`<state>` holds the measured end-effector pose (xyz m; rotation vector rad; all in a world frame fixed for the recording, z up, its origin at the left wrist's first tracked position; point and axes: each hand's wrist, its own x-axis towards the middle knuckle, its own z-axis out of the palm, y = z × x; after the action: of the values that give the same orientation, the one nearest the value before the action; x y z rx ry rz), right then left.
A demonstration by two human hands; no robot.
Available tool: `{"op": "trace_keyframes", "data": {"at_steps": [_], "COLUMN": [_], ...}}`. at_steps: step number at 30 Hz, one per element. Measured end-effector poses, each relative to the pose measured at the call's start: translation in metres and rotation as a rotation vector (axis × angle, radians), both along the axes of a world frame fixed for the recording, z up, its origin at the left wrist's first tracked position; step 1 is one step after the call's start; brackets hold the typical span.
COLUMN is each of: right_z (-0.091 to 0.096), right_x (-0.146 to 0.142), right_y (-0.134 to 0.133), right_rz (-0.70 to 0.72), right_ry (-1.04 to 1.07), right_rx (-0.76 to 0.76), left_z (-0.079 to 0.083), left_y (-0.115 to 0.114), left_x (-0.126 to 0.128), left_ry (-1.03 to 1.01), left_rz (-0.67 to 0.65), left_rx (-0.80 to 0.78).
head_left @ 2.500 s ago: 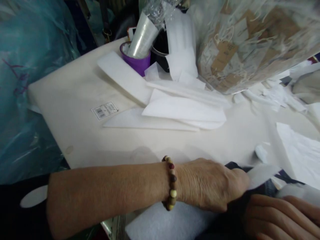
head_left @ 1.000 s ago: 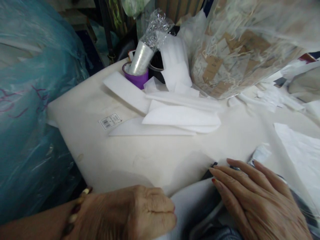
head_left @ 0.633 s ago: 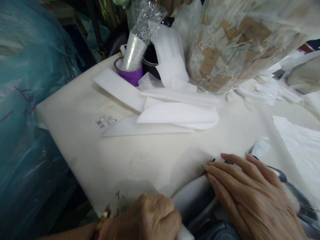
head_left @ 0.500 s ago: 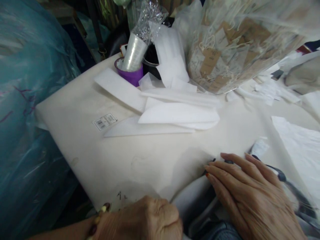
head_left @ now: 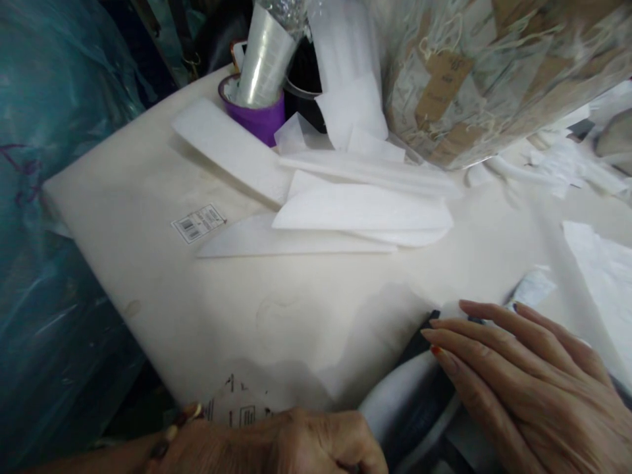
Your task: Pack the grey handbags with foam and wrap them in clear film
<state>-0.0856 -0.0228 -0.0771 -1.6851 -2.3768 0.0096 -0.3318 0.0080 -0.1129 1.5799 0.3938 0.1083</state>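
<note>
The dark cloth (head_left: 413, 409) lies on the near edge of the white table (head_left: 306, 296), between the two hands, a white sheet (head_left: 388, 388) along its left side. The right hand (head_left: 533, 388) rests flat over it, fingers stretched out, fingertips at its far end. The left hand (head_left: 301, 442) is curled beside the sheet; whether its hidden fingertips clamp anything I cannot tell.

Here's the dark fabric (head_left: 417, 409), bunched at the near side of the desk (head_left: 306, 296), partly under the right hand (head_left: 528, 382), a pale, smooth sheet (head_left: 390, 388) curving alongside!
</note>
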Motion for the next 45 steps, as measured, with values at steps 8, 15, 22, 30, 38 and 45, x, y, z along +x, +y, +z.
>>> {"op": "trace_keyframes", "data": {"at_steps": [8,15,22,30,38,45], "right_z": [0.006,0.007,0.008,0.005,0.006,0.005], "right_x": [-0.014,-0.015,-0.018,-0.018,-0.011,-0.014], "right_y": [0.006,0.006,0.005,0.010,0.008,0.007], "right_rz": [-0.025,-0.096,-0.111,-0.124,-0.138,-0.152], "right_ry": [-0.045,0.004,0.043,0.041,0.001,0.056], "right_rx": [0.014,-0.063,-0.057,-0.062,-0.064,-0.078], "left_z": [0.022,0.016,0.026,0.029,0.001,-0.013], "left_y": [0.006,-0.007,0.014,0.003,-0.023,-0.014], "left_x": [0.013,0.030,0.017,0.036,0.034,0.034], "left_ry": [0.089,0.073,-0.109,0.248,-0.120,-0.317], "left_rz": [-0.054,0.159,-0.243,-0.080,0.484,0.205], "left_rx": [0.234,0.165,0.438,0.417,0.137,0.244]}}
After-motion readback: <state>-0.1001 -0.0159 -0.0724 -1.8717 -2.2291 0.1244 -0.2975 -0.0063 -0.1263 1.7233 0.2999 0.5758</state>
